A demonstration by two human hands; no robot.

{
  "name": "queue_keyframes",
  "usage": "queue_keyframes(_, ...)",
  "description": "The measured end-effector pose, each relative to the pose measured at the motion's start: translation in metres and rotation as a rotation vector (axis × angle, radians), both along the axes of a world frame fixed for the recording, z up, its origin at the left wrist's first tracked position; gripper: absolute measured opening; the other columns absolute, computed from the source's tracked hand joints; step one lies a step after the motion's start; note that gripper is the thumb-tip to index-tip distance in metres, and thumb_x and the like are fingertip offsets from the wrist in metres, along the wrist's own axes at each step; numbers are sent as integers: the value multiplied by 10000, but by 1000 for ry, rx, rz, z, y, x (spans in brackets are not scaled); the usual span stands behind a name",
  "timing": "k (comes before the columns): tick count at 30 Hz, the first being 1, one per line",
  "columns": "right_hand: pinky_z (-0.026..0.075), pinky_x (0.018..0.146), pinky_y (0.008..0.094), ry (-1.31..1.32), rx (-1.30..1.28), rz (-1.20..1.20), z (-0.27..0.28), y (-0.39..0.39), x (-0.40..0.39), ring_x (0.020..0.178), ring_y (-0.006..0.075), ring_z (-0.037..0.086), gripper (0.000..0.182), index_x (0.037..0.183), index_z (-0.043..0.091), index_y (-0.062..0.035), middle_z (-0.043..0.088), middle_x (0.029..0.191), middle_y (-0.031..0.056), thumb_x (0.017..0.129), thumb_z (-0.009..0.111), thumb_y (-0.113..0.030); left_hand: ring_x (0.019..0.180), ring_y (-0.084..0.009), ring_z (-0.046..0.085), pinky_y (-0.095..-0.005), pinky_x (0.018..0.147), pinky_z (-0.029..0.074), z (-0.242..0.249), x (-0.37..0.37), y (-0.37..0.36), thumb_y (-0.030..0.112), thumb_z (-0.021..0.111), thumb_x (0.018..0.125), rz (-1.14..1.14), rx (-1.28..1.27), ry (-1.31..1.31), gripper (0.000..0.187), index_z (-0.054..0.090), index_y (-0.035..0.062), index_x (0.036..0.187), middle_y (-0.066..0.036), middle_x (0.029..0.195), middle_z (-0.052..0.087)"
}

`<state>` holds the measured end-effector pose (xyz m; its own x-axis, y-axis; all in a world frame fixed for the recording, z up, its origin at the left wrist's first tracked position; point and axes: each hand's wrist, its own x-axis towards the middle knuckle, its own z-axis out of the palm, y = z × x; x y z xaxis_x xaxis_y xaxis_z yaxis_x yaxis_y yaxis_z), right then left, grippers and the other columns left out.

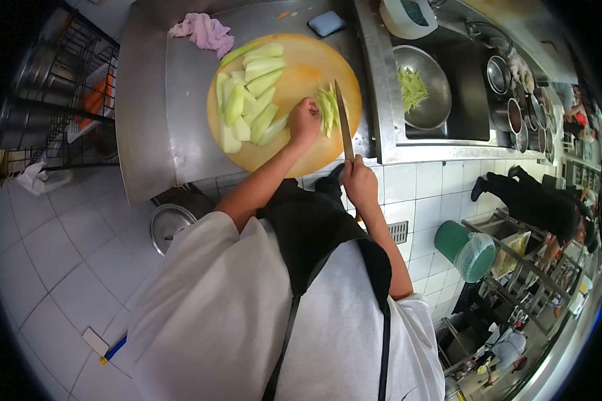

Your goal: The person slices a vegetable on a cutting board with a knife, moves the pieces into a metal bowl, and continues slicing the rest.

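A round wooden cutting board (pixel 308 60) lies on the steel counter. Peeled pale green vegetable pieces (pixel 254 100), cut lengthwise, are piled on its left side. My left hand (pixel 306 120) is closed, fingers curled against a small heap of thin vegetable strips (pixel 328 110) on the right of the board. My right hand (pixel 361 182) is wrapped round the handle of a long kitchen knife (pixel 344 127). The blade points away from me and lies along the right side of the strips. My left fingertips are partly hidden.
A pink cloth (pixel 204 32) and a blue-grey sponge (pixel 326 24) lie on the counter (pixel 140 100). Right of it, a metal bowl (pixel 438 87) holding cut strips sits in the sink (pixel 471 100). A lidded pot (pixel 170 227) stands below left. Other people are farther right.
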<state>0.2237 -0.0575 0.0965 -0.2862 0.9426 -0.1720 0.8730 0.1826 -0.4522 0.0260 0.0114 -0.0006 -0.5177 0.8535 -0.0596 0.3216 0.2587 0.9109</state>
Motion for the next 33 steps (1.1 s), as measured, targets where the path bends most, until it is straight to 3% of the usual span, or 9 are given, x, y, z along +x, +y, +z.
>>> queue_keyframes(2,537,580,556,-52,3,8,2,-2,5,622,457,669,206,956,584,-19,657,666,261,999,586,-220,843,-322,712,-414,767,555,14,-7,1,36,702,830,-44,-67,-5,258,691,28,1087,-140,876,723)
queue_keyframes(8,537,589,561,-14,9,113,-9,-22,12,625,453,670,240,895,590,-33,656,663,251,988,606,-254,919,-305,690,-414,807,562,67,-56,-46,44,747,822,-160,94,549,286,725,40,1108,-114,986,696)
queue_keyframes(12,538,605,564,3,-22,191,-15,-20,12,644,458,669,236,902,594,-38,655,668,250,984,610,-259,1004,-303,645,-419,846,548,80,-88,-67,153,820,786,-239,-96,752,323,736,45,1079,-111,1054,645)
queue_keyframes(15,539,611,562,25,-8,185,-19,-8,14,654,458,671,229,902,594,-38,654,670,251,982,612,-252,994,-323,643,-431,852,547,79,-103,-72,167,822,786,-318,-245,826,348,732,37,1096,-131,1038,640)
queue_keyframes(18,539,613,562,18,30,159,-20,10,11,654,460,670,218,902,594,-38,655,670,249,979,615,-240,977,-337,633,-449,847,542,77,-115,-72,153,807,773,-374,-194,774,300,697,5,1009,-167,986,613)
queue_keyframes(21,546,593,532,-41,100,163,-12,19,5,630,435,675,202,881,588,-37,654,653,232,970,619,-215,989,-341,633,-449,871,538,82,-112,-71,157,804,787,-368,-164,764,338,695,2,1067,-164,998,617)
queue_keyframes(24,551,578,504,-80,142,133,-9,17,-1,613,406,682,188,862,572,-36,654,649,215,937,639,-195,1121,-358,619,-444,952,522,88,-94,-68,125,789,799,-317,27,626,429,700,17,1204,-169,1184,627)
queue_keyframes(27,558,575,484,-87,196,55,6,11,-4,617,386,687,201,867,553,-33,653,683,202,877,686,-183,1312,-372,523,-500,1099,437,106,-64,-60,79,724,812,-422,304,798,460,703,88,1272,-158,1412,547)
queue_keyframes(33,572,613,469,-98,268,-149,48,15,23,703,387,702,356,964,539,-40,666,831,189,782,792,-214,1488,-340,351,-582,1229,255,114,-5,-4,64,635,830,-916,510,817,519,701,268,1303,-111,1577,429)
